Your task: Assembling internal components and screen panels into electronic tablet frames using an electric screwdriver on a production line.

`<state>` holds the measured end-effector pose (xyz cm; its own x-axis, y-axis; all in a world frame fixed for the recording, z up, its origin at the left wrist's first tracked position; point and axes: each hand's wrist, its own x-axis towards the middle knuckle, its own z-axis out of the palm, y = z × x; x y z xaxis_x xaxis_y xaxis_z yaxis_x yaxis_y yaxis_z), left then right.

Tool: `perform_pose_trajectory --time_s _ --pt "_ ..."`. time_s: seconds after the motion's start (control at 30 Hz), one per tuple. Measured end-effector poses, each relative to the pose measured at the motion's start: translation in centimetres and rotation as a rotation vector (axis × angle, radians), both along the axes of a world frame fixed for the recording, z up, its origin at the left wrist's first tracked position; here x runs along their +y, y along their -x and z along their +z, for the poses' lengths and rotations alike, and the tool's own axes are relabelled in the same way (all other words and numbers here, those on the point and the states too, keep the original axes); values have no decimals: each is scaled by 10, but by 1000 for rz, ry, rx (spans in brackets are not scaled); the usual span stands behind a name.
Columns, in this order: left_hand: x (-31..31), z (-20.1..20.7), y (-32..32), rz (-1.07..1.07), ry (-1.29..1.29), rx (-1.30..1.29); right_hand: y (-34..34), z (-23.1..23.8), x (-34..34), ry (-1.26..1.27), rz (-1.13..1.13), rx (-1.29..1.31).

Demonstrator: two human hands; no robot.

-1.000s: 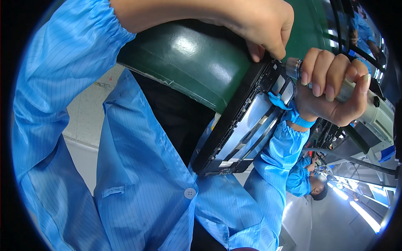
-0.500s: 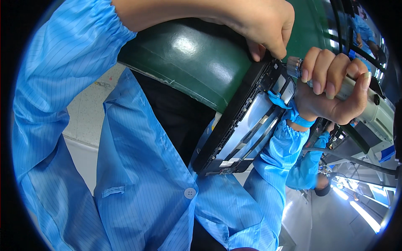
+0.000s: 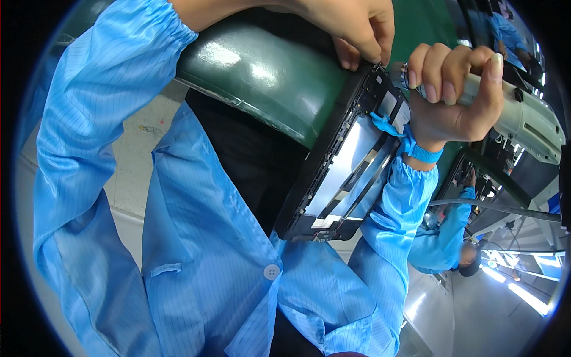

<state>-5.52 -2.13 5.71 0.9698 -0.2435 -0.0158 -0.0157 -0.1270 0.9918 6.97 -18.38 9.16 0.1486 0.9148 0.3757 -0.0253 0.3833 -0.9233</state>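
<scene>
An opened tablet-like device (image 3: 351,172) leans at a slant over the edge of the green table, its black frame and silvery battery packs exposed. At its far corner, the thumb and fingers of my left hand (image 3: 363,27) are pinched together. Whatever small piece may be between those fingertips is hidden. My right hand (image 3: 455,116) is wrapped round a pale grey electric screwdriver (image 3: 529,122). Its metal collar points left, close to the device's far corner; the tip cannot be made out. A blue wrist strap (image 3: 425,154) circles my right wrist, its loose end lying over the device.
The green tabletop (image 3: 267,77) has a worn front edge. A grey cable (image 3: 493,205) runs across the right side. A co-worker in a blue smock (image 3: 440,244) is at the right, and another person (image 3: 505,33) is farther off at the upper right.
Both my hands and the screwdriver now appear a little higher and farther left. The upper end of the device has shifted likewise. My grips look the same.
</scene>
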Motion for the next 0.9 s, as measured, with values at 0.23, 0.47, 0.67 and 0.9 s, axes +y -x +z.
perform_pose_trajectory --time_s 0.23,0.47,0.67,0.9 --pt "-40 -33 35 663 -394 -440 8 -9 0 -34 -98 73" --pt "-163 -21 155 323 -828 -251 -14 -4 -20 -24 -398 3" --pt "-145 -55 171 348 -809 -346 -75 -39 -82 9 -742 -30" --pt "-49 -58 138 381 -1031 -416 -85 -51 -96 -29 -801 15"
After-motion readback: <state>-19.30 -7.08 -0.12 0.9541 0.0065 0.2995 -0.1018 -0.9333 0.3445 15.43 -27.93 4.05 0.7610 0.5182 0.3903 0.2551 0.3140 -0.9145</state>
